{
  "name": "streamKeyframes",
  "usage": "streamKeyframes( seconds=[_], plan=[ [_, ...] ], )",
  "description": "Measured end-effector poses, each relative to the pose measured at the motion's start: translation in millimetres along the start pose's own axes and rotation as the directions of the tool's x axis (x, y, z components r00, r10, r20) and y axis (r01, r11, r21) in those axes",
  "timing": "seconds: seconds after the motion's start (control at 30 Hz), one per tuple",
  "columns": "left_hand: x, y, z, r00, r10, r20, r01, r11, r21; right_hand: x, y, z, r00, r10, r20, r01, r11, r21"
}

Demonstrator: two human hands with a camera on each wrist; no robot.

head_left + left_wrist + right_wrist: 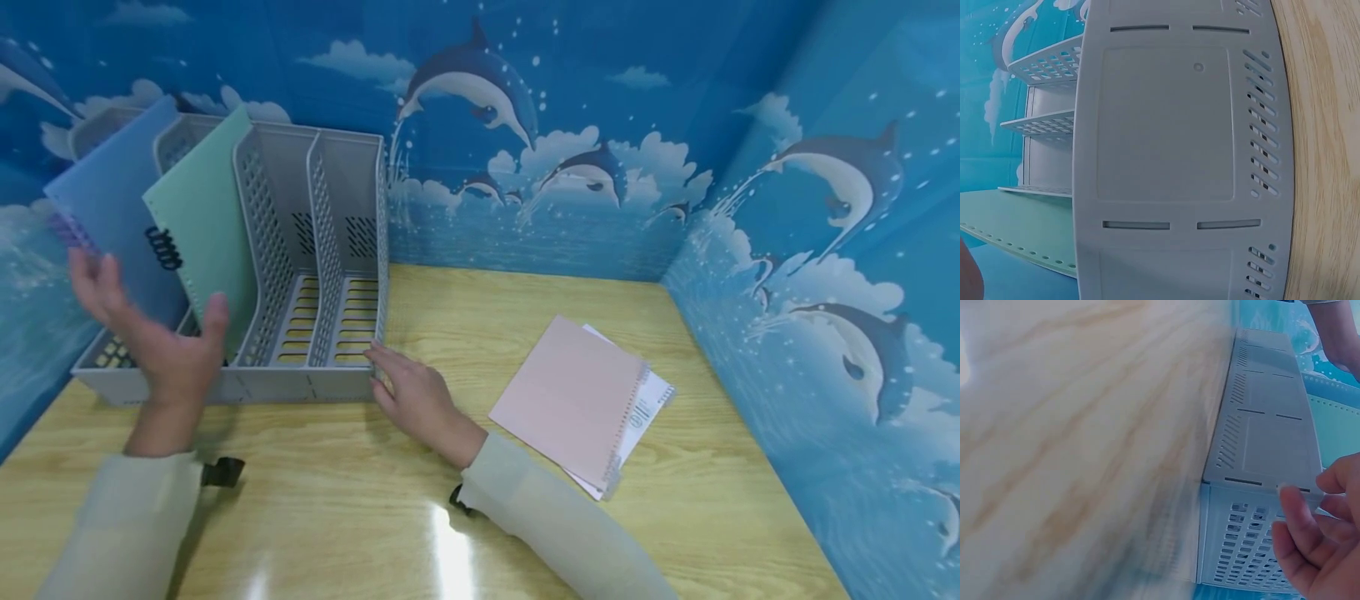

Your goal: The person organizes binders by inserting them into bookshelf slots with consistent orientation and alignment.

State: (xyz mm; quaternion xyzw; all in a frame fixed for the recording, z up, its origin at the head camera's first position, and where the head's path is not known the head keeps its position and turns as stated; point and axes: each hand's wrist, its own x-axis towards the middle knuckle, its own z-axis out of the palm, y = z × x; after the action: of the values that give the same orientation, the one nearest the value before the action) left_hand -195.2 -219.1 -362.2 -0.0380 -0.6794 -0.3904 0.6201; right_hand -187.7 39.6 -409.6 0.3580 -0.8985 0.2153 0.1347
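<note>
A grey file organizer (273, 385) with several upright compartments stands on the table at the left. A blue spiral notebook (123, 196) and a green spiral notebook (217, 200) lean in its left compartments, tilted toward the front. My left hand (161, 342) is raised before them, palm up and fingers spread, holding nothing. In the left wrist view only a bit of a finger shows, beside the green notebook (1019, 225). My right hand (416, 396) grips the organizer's front right corner, fingers at the rim and side wall (1241, 544).
A pink spiral notebook (570, 400) lies on top of a white one (648, 408) on the wooden table (337, 500), right of the organizer. A blue dolphin-printed sheet (525, 217) rises behind and along the sides. The organizer's two right compartments show bare slotted floors.
</note>
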Motion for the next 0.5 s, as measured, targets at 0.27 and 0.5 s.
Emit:
streamKeyframes(
  seconds=[0.27, 0.5],
  plan=[
    [-2.5, 12.1, 7.1, 0.997, 0.021, -0.076, -0.023, 1.0, -0.018, 1.7, 0, -2, 1.0, -0.01, -0.013, 0.01, 0.999, 0.034],
    [-4.3, 19.3, 12.2, 0.988, 0.08, -0.133, -0.087, 0.995, -0.045, 1.1, 2, -1, 0.998, -0.004, -0.059, 0.008, 0.998, 0.062]
  ],
)
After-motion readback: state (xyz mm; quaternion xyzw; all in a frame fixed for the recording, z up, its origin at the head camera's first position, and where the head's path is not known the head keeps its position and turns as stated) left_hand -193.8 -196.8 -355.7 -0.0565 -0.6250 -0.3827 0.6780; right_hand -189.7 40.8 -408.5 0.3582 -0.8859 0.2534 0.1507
